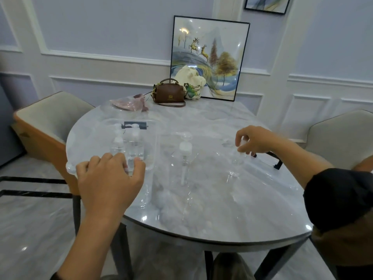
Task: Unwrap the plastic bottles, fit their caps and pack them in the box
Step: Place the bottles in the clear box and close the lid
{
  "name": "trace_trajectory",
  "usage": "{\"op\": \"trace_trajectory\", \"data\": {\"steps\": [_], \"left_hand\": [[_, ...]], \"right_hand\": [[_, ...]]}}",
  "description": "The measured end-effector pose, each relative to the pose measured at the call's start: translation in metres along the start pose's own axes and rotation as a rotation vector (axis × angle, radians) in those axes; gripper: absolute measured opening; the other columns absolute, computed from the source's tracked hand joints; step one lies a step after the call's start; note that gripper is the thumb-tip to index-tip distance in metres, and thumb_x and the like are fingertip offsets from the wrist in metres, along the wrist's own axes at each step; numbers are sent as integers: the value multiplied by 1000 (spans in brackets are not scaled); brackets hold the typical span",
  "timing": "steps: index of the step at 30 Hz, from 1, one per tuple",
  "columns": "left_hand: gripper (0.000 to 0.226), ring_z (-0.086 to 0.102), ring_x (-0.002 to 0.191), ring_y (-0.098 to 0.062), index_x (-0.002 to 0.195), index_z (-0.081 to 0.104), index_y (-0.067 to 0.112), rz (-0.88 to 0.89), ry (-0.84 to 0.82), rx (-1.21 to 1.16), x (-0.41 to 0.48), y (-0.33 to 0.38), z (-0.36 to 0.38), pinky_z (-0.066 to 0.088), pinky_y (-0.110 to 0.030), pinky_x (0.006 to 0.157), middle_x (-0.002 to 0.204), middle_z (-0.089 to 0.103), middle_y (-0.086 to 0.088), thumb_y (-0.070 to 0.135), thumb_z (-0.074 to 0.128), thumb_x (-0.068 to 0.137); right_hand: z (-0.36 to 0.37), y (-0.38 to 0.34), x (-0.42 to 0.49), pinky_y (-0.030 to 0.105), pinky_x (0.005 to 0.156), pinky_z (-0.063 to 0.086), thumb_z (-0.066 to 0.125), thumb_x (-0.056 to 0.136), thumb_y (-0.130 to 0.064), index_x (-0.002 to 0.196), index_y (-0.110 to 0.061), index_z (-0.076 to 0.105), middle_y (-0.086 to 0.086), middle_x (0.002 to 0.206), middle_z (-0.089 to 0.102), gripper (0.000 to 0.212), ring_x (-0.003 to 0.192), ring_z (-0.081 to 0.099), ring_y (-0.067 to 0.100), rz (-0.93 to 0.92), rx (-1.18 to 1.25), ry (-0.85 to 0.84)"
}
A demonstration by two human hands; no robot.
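Observation:
A clear plastic box [150, 126] lies at the table's left with two or three clear pump bottles [134, 145] lying in it. My left hand [110, 178] is at the box's near end, thumb and fingers curled round the base of a clear bottle [131, 165]. A loose white pump cap [185, 148] with its long tube lies in the middle of the table. At the right, my right hand [256, 140] pinches a small white cap [242, 144] above a clear bottle [236, 160] that is hard to make out. Crumpled clear wrap [181, 201] lies near the front edge.
At the back stand a brown handbag [168, 93], a cloth bag [191, 81], a pinkish plastic bag [129, 103] and a framed picture [207, 57]. Chairs flank the round marble table [212, 122] on the left [50, 116] and right [343, 136]. A black object [277, 161] lies under my right forearm.

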State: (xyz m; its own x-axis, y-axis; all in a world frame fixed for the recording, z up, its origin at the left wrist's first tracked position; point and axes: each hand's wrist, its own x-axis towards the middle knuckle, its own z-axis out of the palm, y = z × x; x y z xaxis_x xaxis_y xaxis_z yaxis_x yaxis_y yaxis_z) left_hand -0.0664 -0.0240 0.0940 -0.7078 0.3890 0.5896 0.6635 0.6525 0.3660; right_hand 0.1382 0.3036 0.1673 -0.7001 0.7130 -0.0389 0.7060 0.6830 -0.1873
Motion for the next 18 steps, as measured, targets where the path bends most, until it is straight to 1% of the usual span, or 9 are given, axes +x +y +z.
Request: {"op": "trace_trajectory", "data": {"steps": [1,3,6,8,9,11,13,15,18], "left_hand": [[43,49,68,-21,63,55,19,5,2,-2,0,0,0,36,-44,85,62,48,5,46,58,97],[43,48,67,-20,64,54,20,15,10,-4,0,-1,1,33,-40,82,62,47,5,46,57,97],[44,47,66,-19,64,53,20,28,16,-4,1,-3,2,30,-38,81,61,47,7,48,55,98],[44,48,66,-19,64,54,20,30,15,-7,1,-3,2,30,-38,81,61,47,6,48,55,98],[43,48,66,-19,65,54,20,26,16,-7,1,-3,3,31,-38,81,61,48,6,48,55,98],[43,49,67,-20,65,55,20,18,18,-8,1,-3,4,34,-41,83,62,49,5,48,55,97],[43,50,68,-20,67,55,20,12,21,-9,1,-4,6,37,-42,84,63,50,5,50,53,98],[43,49,68,-18,68,53,22,18,23,-13,1,-3,6,37,-41,83,64,50,5,53,48,98],[42,47,68,-17,70,50,24,13,29,-17,1,-4,6,37,-40,82,66,49,6,55,44,96]], "right_hand": [[2,0,0,42,74,65,76,90,-20,94,-22,68,7,94,74,9,62,74,13,-1,2,29],[3,-2,-2,44,75,65,75,90,-18,89,-20,67,7,90,74,8,58,73,11,-5,3,85],[-9,-9,-5,39,81,62,74,92,-18,89,-19,68,5,85,73,6,61,73,11,-18,37,230],[-28,-19,-10,36,76,62,75,92,-19,91,-18,69,5,83,71,6,64,73,12,-48,103,347],[-38,-26,-13,33,72,61,76,92,-19,92,-18,69,4,82,69,7,65,73,13,-77,136,406],[-59,-44,-17,21,62,56,76,92,-20,94,-18,70,2,82,69,7,64,73,10,-157,195,526],[-74,-69,-18,9,56,50,77,92,-21,96,-19,71,0,87,70,7,61,73,6,-242,273,593],[-81,-96,-16,12,59,55,76,92,-21,100,-16,72,0,92,67,10,66,74,8,-333,373,577],[-80,-141,-3,24,68,63,75,93,-19,104,-11,71,4,96,65,14,74,76,16,-439,435,516]]}}
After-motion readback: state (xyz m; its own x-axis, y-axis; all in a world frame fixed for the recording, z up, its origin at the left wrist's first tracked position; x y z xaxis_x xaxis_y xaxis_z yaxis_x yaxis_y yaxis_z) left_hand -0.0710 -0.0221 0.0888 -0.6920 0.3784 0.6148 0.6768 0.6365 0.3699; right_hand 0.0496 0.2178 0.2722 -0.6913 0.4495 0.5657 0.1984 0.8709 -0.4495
